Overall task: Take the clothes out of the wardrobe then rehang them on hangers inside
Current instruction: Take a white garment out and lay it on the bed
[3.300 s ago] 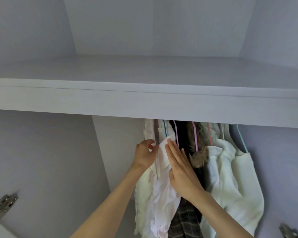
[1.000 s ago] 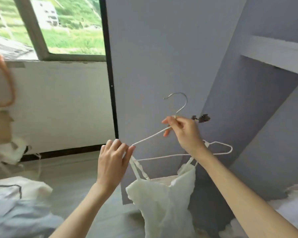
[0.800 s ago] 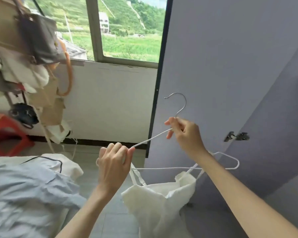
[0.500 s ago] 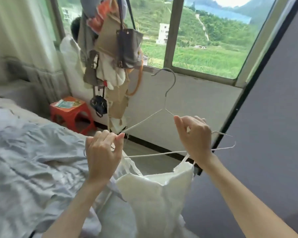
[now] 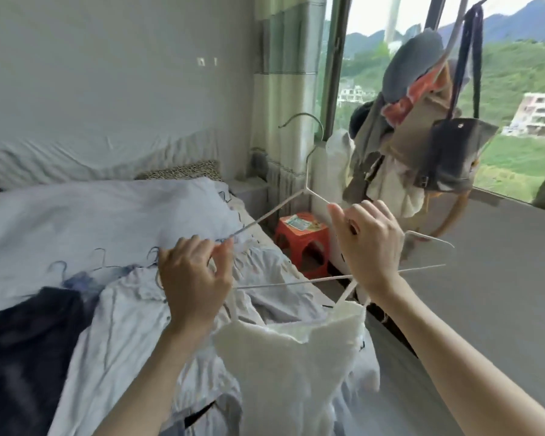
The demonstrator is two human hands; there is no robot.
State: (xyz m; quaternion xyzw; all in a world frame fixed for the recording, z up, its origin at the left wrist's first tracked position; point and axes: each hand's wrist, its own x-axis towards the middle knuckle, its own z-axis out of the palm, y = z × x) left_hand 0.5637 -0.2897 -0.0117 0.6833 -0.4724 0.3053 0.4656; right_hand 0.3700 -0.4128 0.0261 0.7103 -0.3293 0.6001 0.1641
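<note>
I'm standing over the bed (image 5: 76, 221), holding the white dress (image 5: 296, 372) above it by its straps on a white hanger (image 5: 283, 202); my left hand (image 5: 192, 278) is pinching the hanger's left arm and my right hand (image 5: 368, 243) is gripping its right shoulder

Both forearms raised forward; left hand (image 5: 193, 280) pinching with curled fingers, right hand (image 5: 368, 243) curled in a grip, backs toward viewer.

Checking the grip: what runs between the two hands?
In the head view, the white hanger spans from left hand to right hand, with the white top hanging below by its straps.
</note>
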